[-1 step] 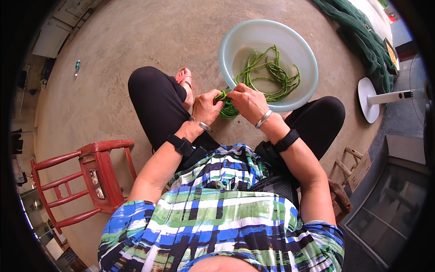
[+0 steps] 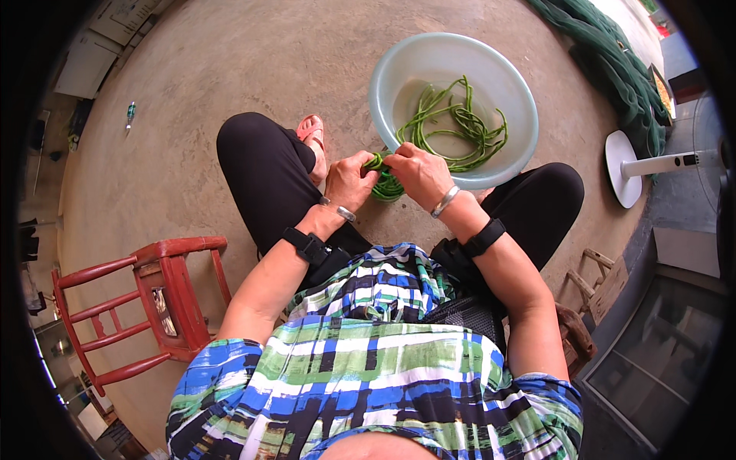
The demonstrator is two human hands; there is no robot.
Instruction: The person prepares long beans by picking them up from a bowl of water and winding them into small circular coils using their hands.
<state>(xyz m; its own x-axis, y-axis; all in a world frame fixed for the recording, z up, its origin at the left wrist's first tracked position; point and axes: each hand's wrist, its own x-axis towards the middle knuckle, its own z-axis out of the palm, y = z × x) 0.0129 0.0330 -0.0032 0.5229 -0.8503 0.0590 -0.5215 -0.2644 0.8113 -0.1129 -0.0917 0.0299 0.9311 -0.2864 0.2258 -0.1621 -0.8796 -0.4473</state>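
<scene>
Between my knees, a coiled bundle of long green beans [image 2: 388, 188] hangs below my fingers. My left hand [image 2: 350, 184] is closed on the bundle's upper left part. Close beside it, my right hand [image 2: 418, 176] pinches the beans at the top, the fingertips of both hands nearly meeting. Just beyond my right hand stands a wide pale-blue plastic basin [image 2: 381, 69], its near rim by my knuckles. Loose long beans [image 2: 481, 132] lie tangled inside the basin. My fingers hide part of the bundle.
A red wooden chair [image 2: 170, 299] lies to my left. On the right are a white round-based stand [image 2: 625, 169], dark green netting [image 2: 613, 69] and a small wooden stool [image 2: 602, 285]. A small bottle [image 2: 131, 115] lies on the concrete floor [image 2: 230, 61] at far left.
</scene>
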